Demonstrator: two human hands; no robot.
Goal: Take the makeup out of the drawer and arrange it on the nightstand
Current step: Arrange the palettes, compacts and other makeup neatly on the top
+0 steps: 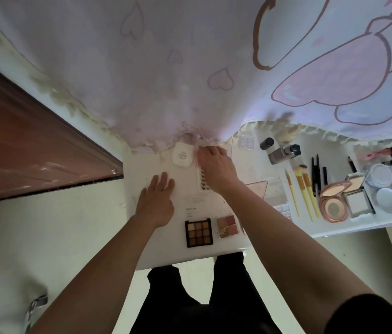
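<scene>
Two palettes, three yellow brushes, one cream bottle. Left hand flat, fingers straight; right hand curled, can't tell what it grips.

Dark nine-pan palette lies flat beside clear blush palette.

Single head view — looks steeply down, close over nightstand.

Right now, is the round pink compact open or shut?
Open: the round pink compact has its lid lifted behind the base, showing the pan inside.
</scene>
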